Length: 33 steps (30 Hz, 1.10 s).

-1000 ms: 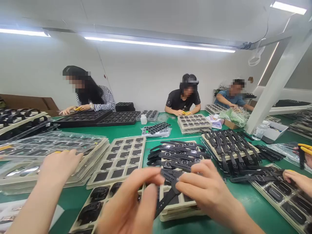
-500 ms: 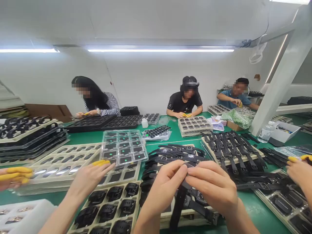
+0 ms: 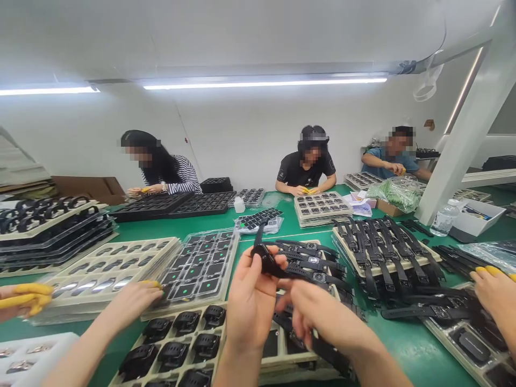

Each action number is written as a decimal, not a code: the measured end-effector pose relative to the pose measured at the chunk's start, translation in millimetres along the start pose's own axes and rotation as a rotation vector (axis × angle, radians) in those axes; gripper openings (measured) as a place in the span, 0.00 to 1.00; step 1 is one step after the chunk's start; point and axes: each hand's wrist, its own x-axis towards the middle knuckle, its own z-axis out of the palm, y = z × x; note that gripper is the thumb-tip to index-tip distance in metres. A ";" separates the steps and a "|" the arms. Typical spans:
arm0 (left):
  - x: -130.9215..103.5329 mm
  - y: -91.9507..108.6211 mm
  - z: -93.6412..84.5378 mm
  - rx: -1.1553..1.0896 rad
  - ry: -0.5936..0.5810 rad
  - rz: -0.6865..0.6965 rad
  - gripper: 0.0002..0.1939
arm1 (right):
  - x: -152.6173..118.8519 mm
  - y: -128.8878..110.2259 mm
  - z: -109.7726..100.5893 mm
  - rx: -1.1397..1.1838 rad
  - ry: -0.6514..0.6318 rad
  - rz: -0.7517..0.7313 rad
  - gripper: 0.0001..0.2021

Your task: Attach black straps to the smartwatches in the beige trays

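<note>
The green table (image 3: 423,344) is crowded edge to edge with trays, bare only at the near right. A co-worker's hand (image 3: 135,301) rests on the clear tray (image 3: 197,266). The left hand (image 3: 252,298) is closed around a raised black watch (image 3: 266,258); the right hand (image 3: 318,317) hovers beside it, fingers loosely curled, whether holding anything I cannot tell.

Matt black rubbery-looking watch with strap (image 3: 266,258); glossy clear plastic blister tray (image 3: 199,269); smooth matt green table covering (image 3: 407,333); beige moulded plastic tray (image 3: 220,344).
</note>
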 end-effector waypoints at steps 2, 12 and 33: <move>-3.4 -5.4 3.6 -0.014 -0.043 -0.046 0.11 | 15.2 7.5 -0.9 0.322 0.180 -0.033 0.25; -3.2 -12.0 -0.7 0.368 -0.398 -0.211 0.14 | 18.2 8.1 -26.6 0.501 0.612 -0.194 0.25; 0.6 -16.1 -9.9 0.967 -0.562 -0.143 0.11 | 8.9 10.4 -27.4 -0.032 0.587 -0.360 0.20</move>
